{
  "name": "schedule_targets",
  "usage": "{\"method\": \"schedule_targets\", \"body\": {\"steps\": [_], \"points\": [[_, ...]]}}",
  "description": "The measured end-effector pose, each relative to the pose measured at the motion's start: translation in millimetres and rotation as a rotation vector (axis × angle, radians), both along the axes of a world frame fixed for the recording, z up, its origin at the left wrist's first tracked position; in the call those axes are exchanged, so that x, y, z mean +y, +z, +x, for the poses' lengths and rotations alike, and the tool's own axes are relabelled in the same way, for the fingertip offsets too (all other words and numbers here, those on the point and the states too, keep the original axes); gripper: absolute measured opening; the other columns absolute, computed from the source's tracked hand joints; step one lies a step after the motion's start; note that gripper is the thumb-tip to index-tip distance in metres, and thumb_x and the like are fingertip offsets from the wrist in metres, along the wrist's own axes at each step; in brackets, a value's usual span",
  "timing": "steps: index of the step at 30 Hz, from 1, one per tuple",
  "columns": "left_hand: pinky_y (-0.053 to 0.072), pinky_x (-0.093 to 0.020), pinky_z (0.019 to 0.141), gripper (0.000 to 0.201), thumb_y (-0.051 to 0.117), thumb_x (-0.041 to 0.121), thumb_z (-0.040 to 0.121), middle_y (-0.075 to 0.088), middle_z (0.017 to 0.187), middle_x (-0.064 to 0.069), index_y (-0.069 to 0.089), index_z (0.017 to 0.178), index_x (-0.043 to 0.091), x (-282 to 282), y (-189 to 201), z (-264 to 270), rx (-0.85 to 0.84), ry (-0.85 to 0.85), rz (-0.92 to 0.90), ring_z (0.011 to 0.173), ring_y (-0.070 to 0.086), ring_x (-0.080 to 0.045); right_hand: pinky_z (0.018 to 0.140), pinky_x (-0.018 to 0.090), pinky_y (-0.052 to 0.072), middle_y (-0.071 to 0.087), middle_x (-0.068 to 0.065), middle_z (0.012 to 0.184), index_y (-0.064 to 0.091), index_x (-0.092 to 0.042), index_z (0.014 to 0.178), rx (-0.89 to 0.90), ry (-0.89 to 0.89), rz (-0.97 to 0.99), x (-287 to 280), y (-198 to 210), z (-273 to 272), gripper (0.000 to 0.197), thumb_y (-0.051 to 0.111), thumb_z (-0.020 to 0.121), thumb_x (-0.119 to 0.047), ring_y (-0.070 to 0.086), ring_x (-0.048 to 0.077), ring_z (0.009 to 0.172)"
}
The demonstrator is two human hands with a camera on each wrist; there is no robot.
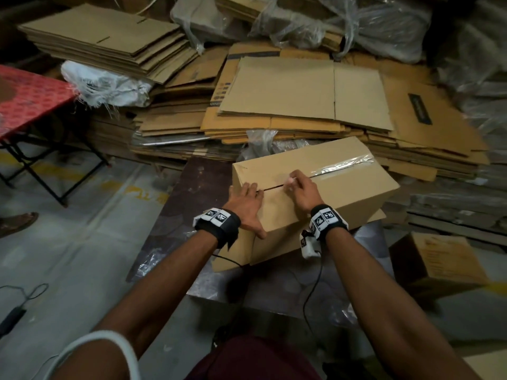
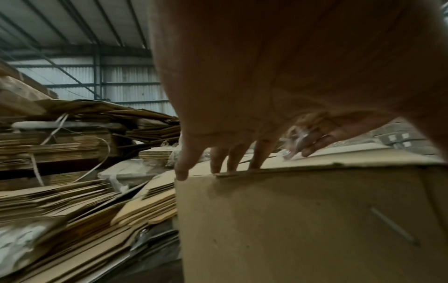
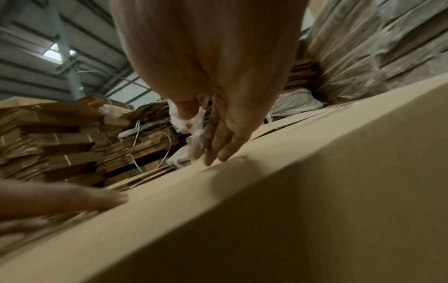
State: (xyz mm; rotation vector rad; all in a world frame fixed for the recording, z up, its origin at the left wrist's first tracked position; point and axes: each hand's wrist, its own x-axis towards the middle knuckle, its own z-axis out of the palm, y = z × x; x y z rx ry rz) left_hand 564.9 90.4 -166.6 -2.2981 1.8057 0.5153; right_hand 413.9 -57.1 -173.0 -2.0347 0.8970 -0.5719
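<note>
At the far left a red table is seen, and beside it a white sack is lodged among stacks of flattened cardboard, by which the whole background is filled. Nearer, a closed box is set on a dark board directly in front of the person, turned slightly askew, so that its top seam can be reached by both hands. The left hand is laid flat on the left end of the top, with fingers straight across the seam and the thumb hooked over the near edge. Nothing is grasped by it; the box is apparently being pressed down so that it is not dragged along when the tape is pulled. In the left wrist view the fingertips are seen resting on the flap edge. Just to the right, the right hand is closed in a pinch on the crumpled loose end of the tape, held low at the seam. Left of the pinch the seam lies bare and slightly gaping; right of it the strip is stuck down to the far end, so roughly half is judged to be left. At the far right a smaller box is seen on the floor.
</note>
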Motion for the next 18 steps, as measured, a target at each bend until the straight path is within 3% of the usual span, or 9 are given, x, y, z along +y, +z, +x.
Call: {"method": "schedule_targets", "body": {"steps": [4,7,10,12,13,16,18], "points": [[0.009,-0.067,0.122,0.141,0.088,0.057,0.059,-0.008,0.172,-0.004,0.003,0.164,0.018,7,14,41,0.025,0.016,0.039,0.158,-0.004,-0.026,0.074,0.035,0.055,0.066,0.007,0.105,0.061,-0.014,0.11,-0.117,-0.103,0.102,-18,16,-2,0.02,0.059,0.102,-0.032,0.063,0.019,0.089],[0.016,-0.066,0.121,0.138,0.091,0.051,0.058,-0.001,0.172,-0.004,0.008,0.164,0.018,4,27,57,0.013,0.024,0.108,0.157,0.005,-0.027,0.083,0.033,0.053,0.059,0.007,0.115,0.07,-0.015,0.102,-0.025,-0.161,0.012,-31,20,-5,0.018,0.077,0.09,-0.027,0.061,0.021,0.1],[0.033,-0.06,0.114,0.111,0.081,0.064,0.07,0.03,0.162,-0.01,0.03,0.158,0.017,-10,36,50,0.055,0.06,0.05,0.147,0.032,-0.034,0.099,0.041,0.054,0.043,0.003,0.125,0.069,-0.019,0.107,0.082,-0.196,0.031,-38,14,-7,0.036,0.088,0.077,-0.016,0.053,0.026,0.116],[0.044,-0.051,0.106,0.089,0.073,0.063,0.081,0.048,0.146,-0.013,0.043,0.149,0.015,-25,36,37,0.078,0.051,-0.058,0.132,0.048,-0.034,0.092,0.039,0.054,0.047,0.001,0.122,0.059,-0.026,0.121,0.153,-0.21,-0.002,-33,11,-9,0.065,0.094,0.068,-0.013,0.052,0.022,0.111],[0.046,-0.049,0.103,0.081,0.07,0.06,0.085,0.052,0.141,-0.014,0.045,0.147,0.015,-31,34,29,0.09,0.036,-0.098,0.127,0.05,-0.034,0.088,0.04,0.054,0.051,-0.001,0.119,0.058,-0.03,0.119,0.209,-0.225,-0.062,-29,10,-10,0.065,0.094,0.067,-0.018,0.052,0.021,0.108],[0.048,-0.049,0.101,0.073,0.069,0.054,0.088,0.054,0.135,-0.014,0.048,0.146,0.015,-48,29,4,0.119,-0.002,-0.166,0.124,0.051,-0.035,0.088,0.043,0.049,0.058,-0.007,0.108,0.069,-0.031,0.097,0.438,-0.25,-0.401,-24,5,-14,0.025,0.086,0.078,-0.033,0.05,0.022,0.105],[0.049,-0.047,0.098,0.068,0.069,0.051,0.088,0.055,0.134,-0.014,0.051,0.143,0.014,-55,25,-10,0.118,-0.024,-0.178,0.123,0.052,-0.035,0.084,0.042,0.053,0.065,-0.001,0.103,0.074,-0.023,0.096,0.485,-0.231,-0.462,-23,2,-15,0.01,0.078,0.088,-0.027,0.06,0.026,0.101]]}}
